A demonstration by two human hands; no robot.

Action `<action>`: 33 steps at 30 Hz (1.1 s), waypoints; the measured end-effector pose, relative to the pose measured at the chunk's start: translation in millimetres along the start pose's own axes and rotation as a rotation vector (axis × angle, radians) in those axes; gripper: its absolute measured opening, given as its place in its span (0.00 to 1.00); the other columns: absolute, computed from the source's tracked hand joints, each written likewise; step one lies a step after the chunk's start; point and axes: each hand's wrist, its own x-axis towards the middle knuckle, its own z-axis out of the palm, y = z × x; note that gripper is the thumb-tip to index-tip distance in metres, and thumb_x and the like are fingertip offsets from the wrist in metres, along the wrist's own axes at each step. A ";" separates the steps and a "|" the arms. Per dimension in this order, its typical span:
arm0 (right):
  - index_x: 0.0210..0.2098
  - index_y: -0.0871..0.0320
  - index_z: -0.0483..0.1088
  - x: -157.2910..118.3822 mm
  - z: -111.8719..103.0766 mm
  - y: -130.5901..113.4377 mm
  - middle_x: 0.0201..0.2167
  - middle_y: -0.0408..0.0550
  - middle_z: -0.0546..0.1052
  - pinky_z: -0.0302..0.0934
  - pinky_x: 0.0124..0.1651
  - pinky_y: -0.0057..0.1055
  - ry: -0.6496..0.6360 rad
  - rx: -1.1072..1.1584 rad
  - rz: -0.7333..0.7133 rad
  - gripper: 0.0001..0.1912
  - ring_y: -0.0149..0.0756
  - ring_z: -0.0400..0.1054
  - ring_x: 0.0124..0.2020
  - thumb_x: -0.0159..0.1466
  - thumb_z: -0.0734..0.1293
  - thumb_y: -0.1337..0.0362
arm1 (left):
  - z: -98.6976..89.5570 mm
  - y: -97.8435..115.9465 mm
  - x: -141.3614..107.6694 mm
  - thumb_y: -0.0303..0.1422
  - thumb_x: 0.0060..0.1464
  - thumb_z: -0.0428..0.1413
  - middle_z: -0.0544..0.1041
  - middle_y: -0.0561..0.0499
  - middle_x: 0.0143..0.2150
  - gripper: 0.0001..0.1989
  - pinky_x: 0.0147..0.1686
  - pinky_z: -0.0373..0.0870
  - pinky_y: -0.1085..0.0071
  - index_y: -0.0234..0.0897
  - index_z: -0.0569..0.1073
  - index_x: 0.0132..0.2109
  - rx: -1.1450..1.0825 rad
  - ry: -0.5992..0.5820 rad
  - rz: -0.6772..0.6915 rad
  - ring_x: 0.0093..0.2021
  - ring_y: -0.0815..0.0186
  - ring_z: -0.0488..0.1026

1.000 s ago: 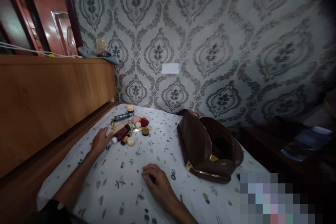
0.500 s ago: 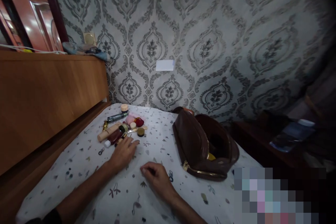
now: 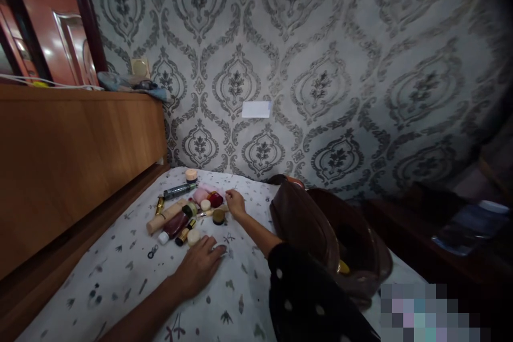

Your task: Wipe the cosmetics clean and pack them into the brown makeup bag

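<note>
My left hand (image 3: 202,262) rests palm down on the patterned sheet, fingers spread, its fingertips beside a round cream-coloured jar (image 3: 193,236). Farther out, my right hand (image 3: 235,204) is at the right edge of a pile of cosmetics, its fingers curled together; what they hold, if anything, I cannot make out. Nearest to it are a dark red item (image 3: 216,200) and a small dark round jar (image 3: 218,217). Also in the pile are a dark red bottle with a white cap (image 3: 175,224), a beige tube (image 3: 164,217), a clear dark tube (image 3: 178,191) and a pink item (image 3: 200,195).
An open brown bag (image 3: 300,219) stands right of my right arm, something yellow (image 3: 343,266) inside it. A wooden cabinet (image 3: 80,149) borders the bed on the left; patterned wallpaper (image 3: 276,85) rises behind. A clear plastic container (image 3: 460,230) lies at far right.
My right hand has reached forward from the near sheet to the pile's right edge. My left hand has drawn back slightly toward me, uncovering the cream jar. The view has shifted a little.
</note>
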 end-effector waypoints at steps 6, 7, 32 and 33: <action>0.52 0.59 0.68 38.5 20.6 0.4 0.53 0.52 0.71 0.65 0.53 0.46 -0.139 -0.128 -0.025 0.16 0.41 0.68 0.51 0.67 0.64 0.60 | -7.1 1.8 4.0 0.28 0.64 0.47 0.70 0.47 0.43 0.11 0.41 0.70 0.61 0.39 0.69 0.50 -0.011 -0.101 -0.033 0.44 0.58 0.68; 0.52 0.59 0.67 42.4 21.8 1.2 0.53 0.52 0.71 0.66 0.51 0.46 -0.168 -0.140 -0.020 0.17 0.41 0.69 0.50 0.67 0.65 0.59 | -7.4 1.8 4.2 0.29 0.64 0.47 0.70 0.46 0.43 0.11 0.41 0.70 0.61 0.39 0.69 0.50 -0.011 -0.108 -0.036 0.44 0.58 0.68; 0.30 0.64 0.70 -69.7 -47.1 3.7 0.27 0.45 0.73 0.62 0.29 0.25 0.013 0.323 0.252 0.16 0.29 0.66 0.27 0.67 0.60 0.59 | 1.6 -13.3 -5.8 0.32 0.64 0.44 0.73 0.45 0.43 0.15 0.44 0.72 0.65 0.41 0.72 0.52 -0.160 0.131 0.009 0.44 0.61 0.72; 0.26 0.63 0.68 -88.5 -52.9 2.8 0.22 0.43 0.70 0.58 0.25 0.24 0.027 0.366 0.246 0.17 0.28 0.63 0.23 0.66 0.59 0.59 | 0.5 -14.6 -6.8 0.32 0.65 0.44 0.74 0.44 0.44 0.16 0.44 0.73 0.65 0.40 0.72 0.53 -0.175 0.165 -0.005 0.45 0.61 0.72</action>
